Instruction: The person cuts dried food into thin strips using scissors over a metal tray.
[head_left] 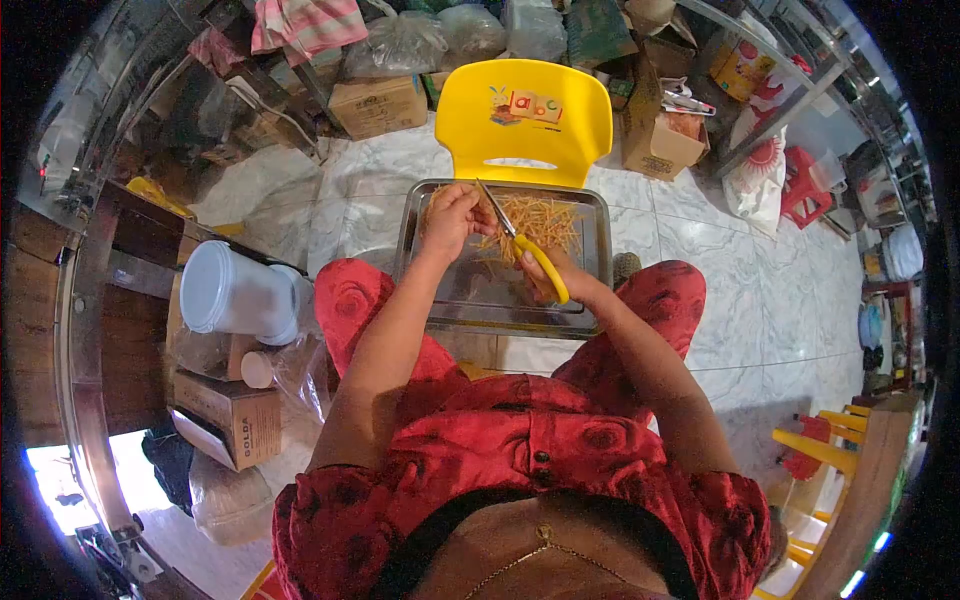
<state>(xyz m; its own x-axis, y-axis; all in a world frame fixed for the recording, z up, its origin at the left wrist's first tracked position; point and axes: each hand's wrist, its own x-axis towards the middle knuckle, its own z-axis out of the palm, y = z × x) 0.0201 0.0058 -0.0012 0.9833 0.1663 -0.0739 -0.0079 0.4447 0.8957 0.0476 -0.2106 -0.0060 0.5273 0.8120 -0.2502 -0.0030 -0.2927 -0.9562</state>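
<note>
My right hand [550, 275] is closed around the yellow handles of a pair of scissors [540, 262]. Their metal blades point up and left, passing close beside the fingers of my left hand [460, 218]. That hand is pinched together over the tray; whatever is between its fingertips is too small to make out. Below both hands lies a rectangular metal tray [440, 290]. Thin yellow-brown strands [550, 215] are heaped in its far part, some showing around my left hand. My hands and the scissors hide part of the heap.
A yellow chair back [525, 110] rises just behind the tray. On the left stand a white bucket [225, 287] and a cardboard box [240, 420]. Further boxes [378, 105] and plastic bags [400, 45] line the far side. A white sack [757, 180] stands right, near a red stool [805, 185].
</note>
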